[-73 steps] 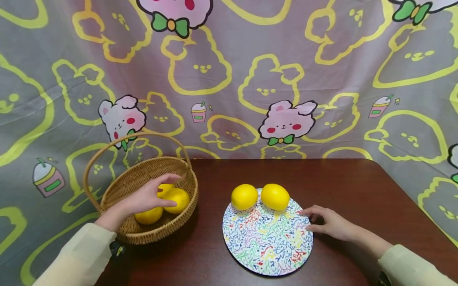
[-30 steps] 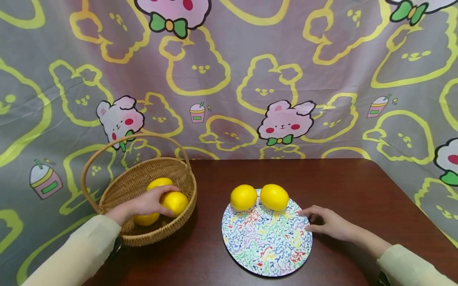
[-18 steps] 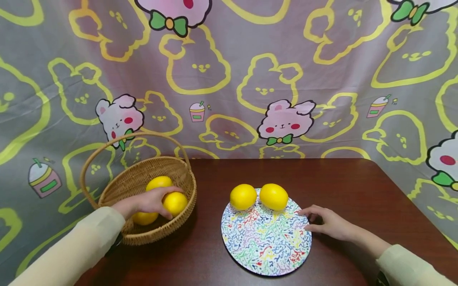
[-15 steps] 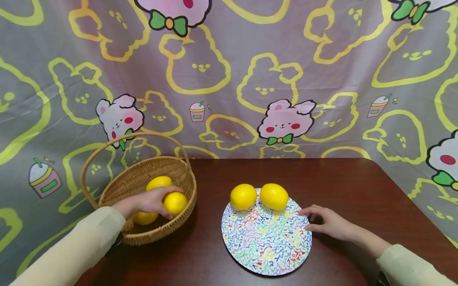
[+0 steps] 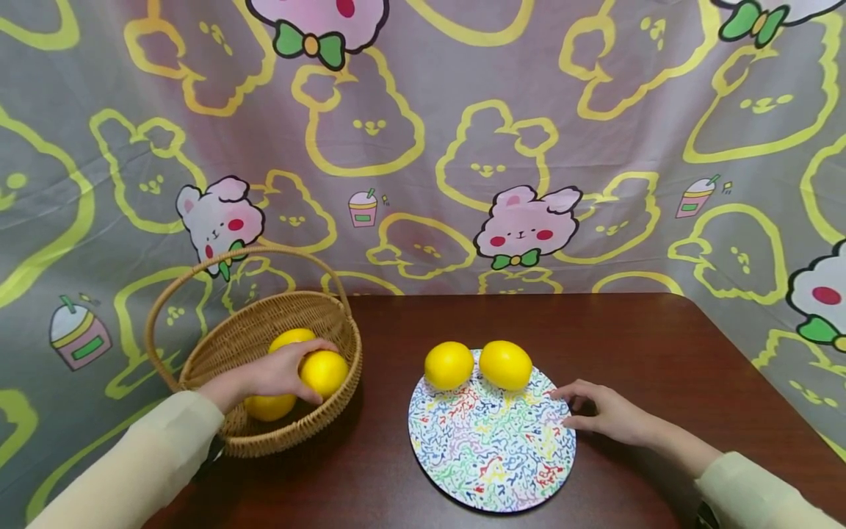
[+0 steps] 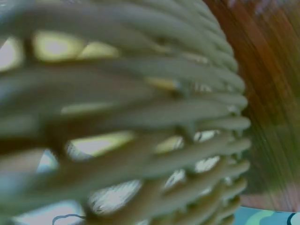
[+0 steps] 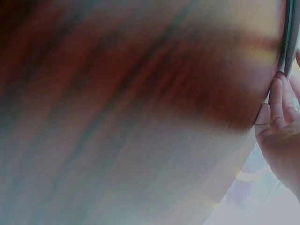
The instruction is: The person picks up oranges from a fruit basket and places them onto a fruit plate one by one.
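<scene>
In the head view, my left hand (image 5: 280, 373) reaches into the wicker basket (image 5: 241, 330) and grips a yellow lemon (image 5: 326, 373), thumb on the near side and fingers on the far side. Two other lemons lie in the basket: one behind the hand (image 5: 293, 336), one partly under it (image 5: 269, 408). My right hand (image 5: 611, 415) is at the right rim of a round, multicoloured plate (image 5: 492, 448), its relaxed fingertips touching the edge. Two lemons, a left one (image 5: 449, 365) and a right one (image 5: 505, 365), sit at the plate's far edge. Basket weave (image 6: 140, 112) hides the left hand in the left wrist view.
The basket's tall arched handle (image 5: 284, 248) rises above my left hand. Brown table surface (image 5: 386, 411) separates basket and plate. A patterned cloth (image 5: 423, 242) hangs behind the table and along both sides.
My left hand, spread over the lemons in the earliest frame, has come down and taken hold of the right-hand lemon in the basket. The right hand stays at the plate's rim.
</scene>
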### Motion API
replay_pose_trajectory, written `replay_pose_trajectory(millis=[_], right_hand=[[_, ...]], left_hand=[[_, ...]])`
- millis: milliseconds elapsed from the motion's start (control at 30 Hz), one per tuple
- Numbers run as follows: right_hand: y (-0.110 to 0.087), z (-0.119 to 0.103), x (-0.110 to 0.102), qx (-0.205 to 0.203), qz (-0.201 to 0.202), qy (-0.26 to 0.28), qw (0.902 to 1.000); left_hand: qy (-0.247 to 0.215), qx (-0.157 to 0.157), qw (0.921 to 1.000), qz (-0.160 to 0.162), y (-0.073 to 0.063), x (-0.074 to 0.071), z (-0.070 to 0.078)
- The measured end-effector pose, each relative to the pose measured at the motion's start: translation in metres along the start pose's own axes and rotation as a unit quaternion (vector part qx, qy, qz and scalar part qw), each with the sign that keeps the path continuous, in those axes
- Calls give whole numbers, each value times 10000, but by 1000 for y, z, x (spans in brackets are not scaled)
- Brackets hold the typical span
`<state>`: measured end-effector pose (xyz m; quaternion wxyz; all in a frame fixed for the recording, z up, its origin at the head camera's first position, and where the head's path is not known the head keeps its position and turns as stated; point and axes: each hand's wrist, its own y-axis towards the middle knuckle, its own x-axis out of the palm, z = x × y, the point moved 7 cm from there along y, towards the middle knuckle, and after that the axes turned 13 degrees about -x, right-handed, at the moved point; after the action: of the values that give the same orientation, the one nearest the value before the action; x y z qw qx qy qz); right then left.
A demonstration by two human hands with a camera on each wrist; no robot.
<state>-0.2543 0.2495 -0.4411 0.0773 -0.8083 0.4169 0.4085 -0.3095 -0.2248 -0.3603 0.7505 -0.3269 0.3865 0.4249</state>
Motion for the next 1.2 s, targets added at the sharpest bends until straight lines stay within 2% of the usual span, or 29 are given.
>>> replay_pose_trajectory(millis=[233, 467, 767, 1000, 1200], right_hand=[[0, -1, -1, -2, -27, -43, 10000], [0, -1, -2, -44, 34, -71, 10000], [1, 0, 1, 67, -16, 8, 10000], [0, 0, 1, 25, -6, -40, 10000], [0, -1, 0, -27, 18, -95, 9999]], left_hand=[[-201, 55, 9991, 366, -9, -9, 12], [-355, -75, 9976, 592, -17, -18, 19], [-1062, 85, 9901, 912, -29, -30, 33], [-1271, 187, 9861, 1056, -33, -32, 45], [-1457, 307, 9815, 1207, -40, -31, 61]])
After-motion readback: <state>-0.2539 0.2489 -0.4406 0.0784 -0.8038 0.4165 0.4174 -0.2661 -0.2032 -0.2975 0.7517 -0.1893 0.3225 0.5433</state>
